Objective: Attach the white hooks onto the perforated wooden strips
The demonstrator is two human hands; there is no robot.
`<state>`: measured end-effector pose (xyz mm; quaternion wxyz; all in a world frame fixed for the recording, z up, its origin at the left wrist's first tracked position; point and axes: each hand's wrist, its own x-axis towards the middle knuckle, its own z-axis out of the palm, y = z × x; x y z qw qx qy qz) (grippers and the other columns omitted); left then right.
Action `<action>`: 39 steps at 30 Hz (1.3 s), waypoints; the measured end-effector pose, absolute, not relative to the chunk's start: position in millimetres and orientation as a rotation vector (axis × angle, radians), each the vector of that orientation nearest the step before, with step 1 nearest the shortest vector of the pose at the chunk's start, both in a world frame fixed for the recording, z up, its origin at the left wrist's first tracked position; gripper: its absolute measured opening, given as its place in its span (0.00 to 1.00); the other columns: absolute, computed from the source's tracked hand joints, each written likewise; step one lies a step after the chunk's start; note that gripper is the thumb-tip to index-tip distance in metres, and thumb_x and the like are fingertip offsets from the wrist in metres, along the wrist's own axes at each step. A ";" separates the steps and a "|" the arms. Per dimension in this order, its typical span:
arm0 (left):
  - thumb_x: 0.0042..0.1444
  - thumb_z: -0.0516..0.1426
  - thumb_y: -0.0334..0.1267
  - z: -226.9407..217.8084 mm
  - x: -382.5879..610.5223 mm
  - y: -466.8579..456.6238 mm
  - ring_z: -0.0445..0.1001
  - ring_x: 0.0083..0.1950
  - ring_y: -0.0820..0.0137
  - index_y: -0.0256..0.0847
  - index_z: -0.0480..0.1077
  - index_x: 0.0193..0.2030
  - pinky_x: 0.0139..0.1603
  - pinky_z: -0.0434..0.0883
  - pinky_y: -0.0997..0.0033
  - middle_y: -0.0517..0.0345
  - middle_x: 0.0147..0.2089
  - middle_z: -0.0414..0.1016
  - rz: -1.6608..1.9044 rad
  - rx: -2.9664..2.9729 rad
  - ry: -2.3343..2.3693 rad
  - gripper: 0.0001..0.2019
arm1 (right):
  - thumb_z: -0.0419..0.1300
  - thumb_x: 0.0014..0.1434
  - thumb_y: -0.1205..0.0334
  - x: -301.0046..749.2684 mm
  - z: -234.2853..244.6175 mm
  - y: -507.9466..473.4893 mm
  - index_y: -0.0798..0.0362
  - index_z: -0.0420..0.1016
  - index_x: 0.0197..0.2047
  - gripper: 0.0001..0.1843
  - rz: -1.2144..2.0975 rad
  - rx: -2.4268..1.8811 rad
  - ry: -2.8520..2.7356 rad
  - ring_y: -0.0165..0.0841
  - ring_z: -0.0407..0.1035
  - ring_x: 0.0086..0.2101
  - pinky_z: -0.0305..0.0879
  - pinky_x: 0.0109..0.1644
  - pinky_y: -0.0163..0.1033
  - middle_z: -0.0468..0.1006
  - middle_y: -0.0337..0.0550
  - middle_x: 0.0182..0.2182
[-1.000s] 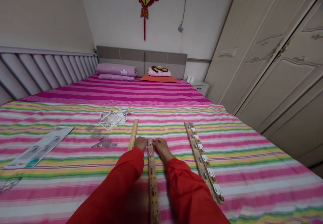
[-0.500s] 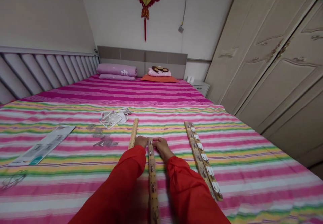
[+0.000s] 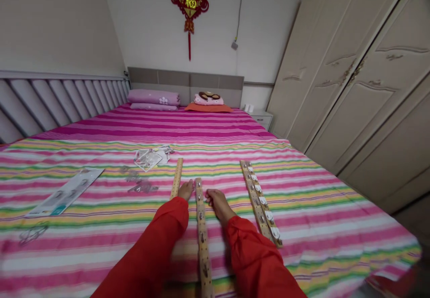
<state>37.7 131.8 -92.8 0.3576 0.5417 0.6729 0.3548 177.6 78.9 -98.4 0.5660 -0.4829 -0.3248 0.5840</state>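
A narrow wooden strip (image 3: 200,226) lies lengthwise in front of me, with several small metal pieces fixed along its face. Just left of its far end is my left hand (image 3: 186,189), thumb and fingers drawn together. My right hand (image 3: 217,199) is right of the strip, its fingers curled into a pinch and apart from the wood. Whatever either hand holds is too small to make out. Beyond my left hand rests a bare wooden strip (image 3: 177,177) with rows of holes, its near end hidden by my hand and sleeve.
To the right lie two wooden strips side by side, one with metal pieces (image 3: 255,199), the other with white hooks (image 3: 263,201). Clear plastic bits (image 3: 143,185), torn packaging (image 3: 151,158), a long packaging card (image 3: 67,193) and thin wire loops (image 3: 33,233) are on the left.
Both hands have drawn away from the middle strip's far end, the left to the left and the right slightly nearer me. The camera view has shifted a little.
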 end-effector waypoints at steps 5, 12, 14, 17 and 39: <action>0.58 0.48 0.39 -89.7 31.8 110.3 0.74 0.49 0.64 0.36 0.71 0.39 0.49 0.68 0.68 0.46 0.44 0.77 0.861 1.363 1.736 0.12 | 0.64 0.40 0.55 189.2 -94.9 20.8 0.56 0.70 0.23 0.13 1.381 -1.116 -0.725 0.24 0.60 0.16 0.50 0.18 0.30 0.71 0.36 0.17; 0.55 0.50 0.28 -95.2 30.9 72.9 0.70 0.56 0.68 0.34 0.66 0.53 0.55 0.65 0.74 0.44 0.56 0.71 0.877 1.341 1.650 0.18 | 0.66 0.45 0.47 203.8 -109.4 -86.2 0.56 0.74 0.28 0.19 1.362 -1.090 -0.741 0.22 0.55 0.13 0.46 0.17 0.30 0.70 0.35 0.17; 0.53 0.50 0.26 -97.8 31.9 65.4 0.69 0.57 0.68 0.34 0.65 0.54 0.56 0.66 0.74 0.45 0.58 0.70 0.884 1.332 1.629 0.20 | 0.66 0.45 0.46 205.0 -119.2 -114.2 0.56 0.74 0.27 0.19 1.333 -1.114 -0.747 0.21 0.54 0.13 0.47 0.17 0.30 0.70 0.35 0.17; 0.51 0.50 0.22 -101.5 34.1 55.9 0.67 0.60 0.68 0.35 0.64 0.57 0.58 0.65 0.72 0.47 0.59 0.68 0.905 1.320 1.608 0.24 | 0.65 0.47 0.45 204.9 -136.1 -149.7 0.55 0.74 0.27 0.19 1.331 -1.135 -0.677 0.21 0.53 0.13 0.46 0.17 0.30 0.70 0.35 0.18; 0.49 0.49 0.17 -98.2 34.6 17.3 0.64 0.62 0.65 0.33 0.60 0.60 0.59 0.65 0.72 0.41 0.61 0.66 1.014 1.222 1.570 0.29 | 0.73 0.36 0.57 187.0 -157.8 -187.5 0.55 0.81 0.31 0.17 1.758 -0.890 -0.521 0.27 0.69 0.19 0.60 0.22 0.30 0.78 0.43 0.25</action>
